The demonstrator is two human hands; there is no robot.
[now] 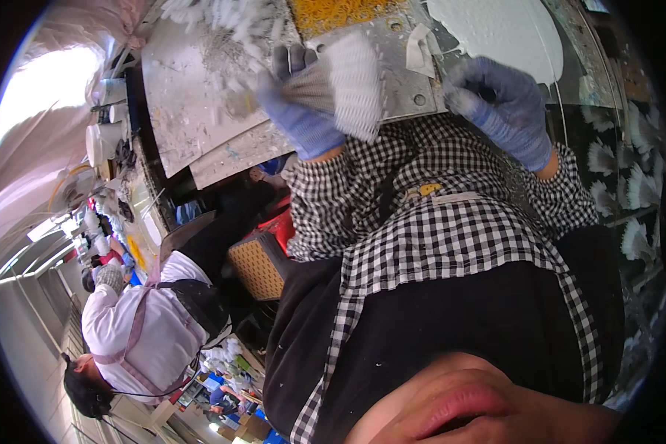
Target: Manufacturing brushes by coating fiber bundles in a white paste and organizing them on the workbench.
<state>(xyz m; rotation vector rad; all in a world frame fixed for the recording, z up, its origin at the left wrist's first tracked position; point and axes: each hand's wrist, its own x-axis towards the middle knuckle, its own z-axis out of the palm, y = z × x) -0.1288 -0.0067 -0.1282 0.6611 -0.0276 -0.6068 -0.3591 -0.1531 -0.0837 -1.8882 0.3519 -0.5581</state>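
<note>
Scuffed, flat grey surface across the top of the frame, with a glossy white puddle upper right and fluffy white tufts upper left. The blue-gloved left hand grips a ribbed, fan-shaped white bundle by its narrow end, top centre. Right hand's curled, upper right; kinda blurry, can't tell if it's pinching anything. Then thin yellow loops, top centre.

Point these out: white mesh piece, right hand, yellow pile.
White mesh piece (359, 85): head view, middle of its mesh surface.
Right hand (502, 111): head view, gloved middle of the hand.
Yellow pile (340, 16): head view, middle of its visible part.
</note>
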